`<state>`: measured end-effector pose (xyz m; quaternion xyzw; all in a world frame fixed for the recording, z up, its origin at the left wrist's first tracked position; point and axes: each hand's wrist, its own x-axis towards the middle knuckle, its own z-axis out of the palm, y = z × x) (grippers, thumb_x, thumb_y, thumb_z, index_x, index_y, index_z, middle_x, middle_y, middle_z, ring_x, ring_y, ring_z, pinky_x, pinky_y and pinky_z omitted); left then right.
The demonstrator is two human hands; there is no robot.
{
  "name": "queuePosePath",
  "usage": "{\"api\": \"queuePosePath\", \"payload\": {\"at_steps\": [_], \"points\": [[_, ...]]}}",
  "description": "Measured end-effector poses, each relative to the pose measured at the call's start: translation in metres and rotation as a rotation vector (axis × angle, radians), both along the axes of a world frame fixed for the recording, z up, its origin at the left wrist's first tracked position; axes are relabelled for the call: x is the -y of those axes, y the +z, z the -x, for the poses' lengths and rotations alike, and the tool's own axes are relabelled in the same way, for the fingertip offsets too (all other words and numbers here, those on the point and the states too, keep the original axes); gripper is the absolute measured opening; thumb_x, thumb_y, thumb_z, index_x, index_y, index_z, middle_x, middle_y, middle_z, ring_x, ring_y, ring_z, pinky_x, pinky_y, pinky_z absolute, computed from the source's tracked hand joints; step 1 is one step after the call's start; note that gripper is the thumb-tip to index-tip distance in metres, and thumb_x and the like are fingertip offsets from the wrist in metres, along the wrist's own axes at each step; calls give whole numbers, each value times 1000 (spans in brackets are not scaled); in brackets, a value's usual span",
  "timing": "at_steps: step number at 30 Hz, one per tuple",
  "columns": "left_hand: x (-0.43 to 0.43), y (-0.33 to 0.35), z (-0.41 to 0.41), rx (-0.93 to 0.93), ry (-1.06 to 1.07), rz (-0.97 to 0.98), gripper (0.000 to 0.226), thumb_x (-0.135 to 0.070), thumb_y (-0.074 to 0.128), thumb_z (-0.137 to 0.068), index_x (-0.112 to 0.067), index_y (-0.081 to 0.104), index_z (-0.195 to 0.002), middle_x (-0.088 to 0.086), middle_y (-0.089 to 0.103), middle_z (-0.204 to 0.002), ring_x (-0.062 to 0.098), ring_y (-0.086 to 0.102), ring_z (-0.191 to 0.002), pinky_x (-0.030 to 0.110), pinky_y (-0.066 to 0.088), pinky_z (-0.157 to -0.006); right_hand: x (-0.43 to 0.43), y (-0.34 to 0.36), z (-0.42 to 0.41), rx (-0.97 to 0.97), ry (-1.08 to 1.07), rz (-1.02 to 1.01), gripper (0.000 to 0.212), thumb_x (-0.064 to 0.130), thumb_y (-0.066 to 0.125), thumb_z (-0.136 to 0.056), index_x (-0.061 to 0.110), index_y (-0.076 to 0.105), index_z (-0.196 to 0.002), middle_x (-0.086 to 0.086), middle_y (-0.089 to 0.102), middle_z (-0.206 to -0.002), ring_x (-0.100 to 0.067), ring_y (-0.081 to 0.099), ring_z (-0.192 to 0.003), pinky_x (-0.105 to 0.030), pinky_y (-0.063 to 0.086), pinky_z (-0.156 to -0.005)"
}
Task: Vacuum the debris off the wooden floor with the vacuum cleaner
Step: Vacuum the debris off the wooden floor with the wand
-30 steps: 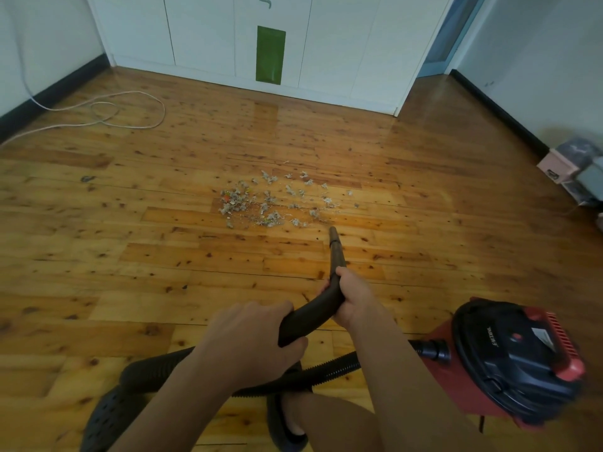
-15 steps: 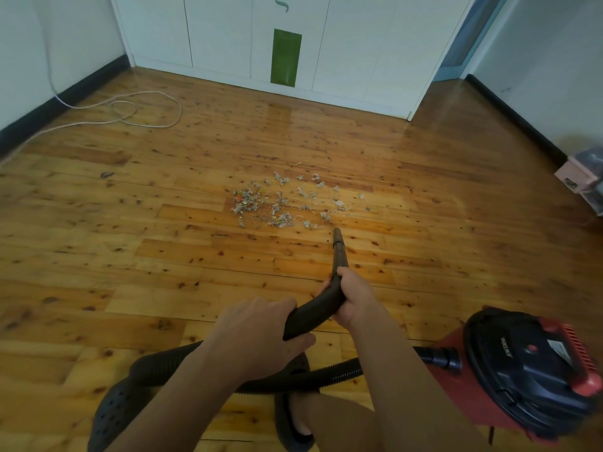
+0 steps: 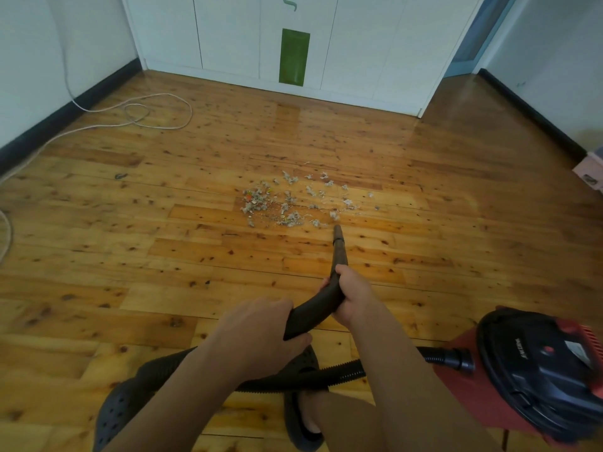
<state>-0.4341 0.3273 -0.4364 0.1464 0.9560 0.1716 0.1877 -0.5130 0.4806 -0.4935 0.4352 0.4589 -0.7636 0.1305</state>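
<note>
A patch of grey and white debris [image 3: 293, 203] lies scattered on the wooden floor [image 3: 163, 256] in the middle of the room. The black vacuum nozzle [image 3: 337, 246] points at the patch, its tip just short of the nearest scraps. My right hand [image 3: 354, 296] grips the curved wand further forward. My left hand [image 3: 261, 334] holds the wand's rear end, where the ribbed hose [image 3: 326, 375] begins. The hose runs right to the red and black vacuum cleaner [image 3: 538, 376] standing at the lower right.
A white cord [image 3: 156, 109] loops over the floor at the far left. White cabinet doors [image 3: 326, 44] with a green panel close off the back. A pink box [image 3: 590, 174] sits by the right wall. My feet in dark perforated clogs [image 3: 124, 406] stand under the hose.
The view has shifted so the debris, cord and cabinet sit further right in the frame. Both hands keep the same hold, and the nozzle tip stays just short of the scraps.
</note>
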Motion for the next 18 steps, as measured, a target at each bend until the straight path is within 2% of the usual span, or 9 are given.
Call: {"api": "queuePosePath", "payload": {"at_steps": [7,18], "points": [[2,4,-4,23,20,-1,27,-56,53,-92,-30,46,-97,-10,53,-81,4,49,-65,18,35,-55,8,4,-4,1,38,30,29,19,52,-99,8,46,-125,-9,51,-75,-16,50,-54,-24,48,-40],[10,5,-4,-6,12,8,32,-59,51,-92,-30,47,-105,-11,52,-77,3,48,-62,16,35,-53,21,7,-3,7,79,32,27,19,51,-99,7,47,-122,-8,50,-73,-17,49,-53,-26,47,-40]]}}
